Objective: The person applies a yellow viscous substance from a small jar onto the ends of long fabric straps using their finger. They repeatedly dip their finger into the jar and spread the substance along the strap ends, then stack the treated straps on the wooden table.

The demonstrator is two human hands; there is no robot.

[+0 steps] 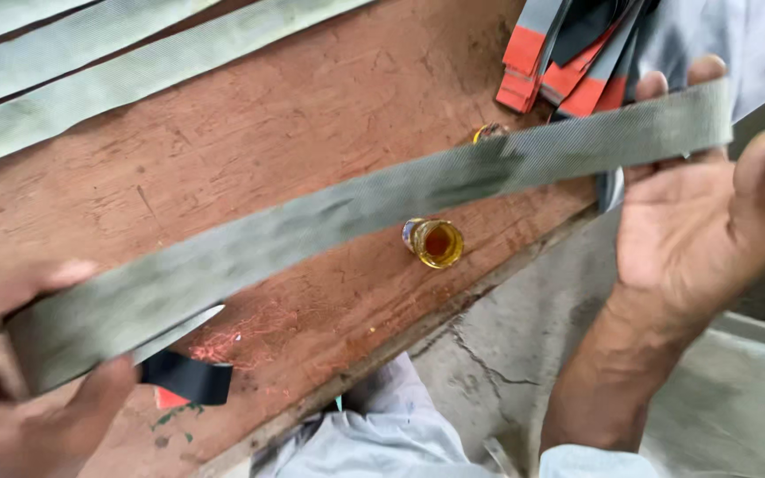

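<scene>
Head view: file [382, 199] crosses above small oil bottle [436, 242].

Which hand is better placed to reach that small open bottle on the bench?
Probably the right hand. It holds the file lightly by its end, nearer the small bottle. The left hand is farther off, wrapped around the file's other end.

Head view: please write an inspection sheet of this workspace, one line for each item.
Surface: reddish wooden board, scratched.
Job's things: long grey flat file held level above the board, one end in each hand.
Clutter: small amber jar; red-tipped files stacked; grey files at top left.
Grippers: left hand grips one end; right hand supports the other.
Cables: nothing seen.
Surroundings: cracked concrete floor.
</scene>
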